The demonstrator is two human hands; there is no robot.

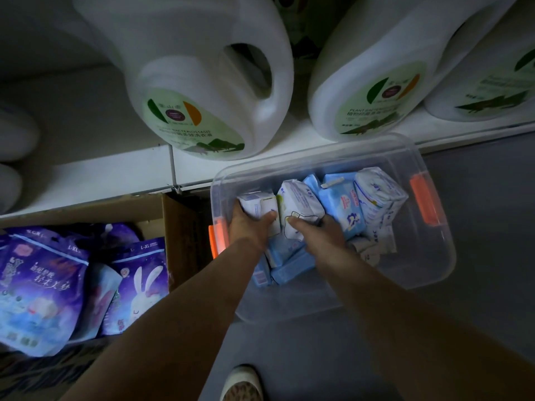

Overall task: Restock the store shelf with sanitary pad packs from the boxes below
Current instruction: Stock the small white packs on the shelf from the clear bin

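Leopard-print slipper [242,386]: nearest thing in view, on the grey floor at the bottom edge; cut off, so how the person stands cannot be told.
Left hand [249,227]: fingers curled over a white pack [258,205] at the left end of the bin; the thumb is out of sight.
Right hand [318,231]: fingers curled around a second white pack [299,211], just beside the first.
Clear plastic bin [428,273]: on the floor below the shelf, orange latches at both ends, holding white and light-blue pad packs [341,205] jumbled on edge and flat.
Slip risk: the wrappers look glossy and soft, so a pack lifted in each hand could squirt out of a shallow grip.
Snag risk: the packs touch and overlap; pulling two at once could drag neighbours up over the rim.
Cardboard box [179,224]: left of the bin, holding purple bags [43,285] marked L-XL; its near side is cut off.
Shelf edge [115,175]: white, just beyond the bin.
Detergent jugs [208,91]: large white jugs overhanging the shelf edge; a rising hand could knock one.
Hard to make out: lighting is dim, pack print mostly unreadable, the bin's bottom layer hidden, and no pad shelf in view.
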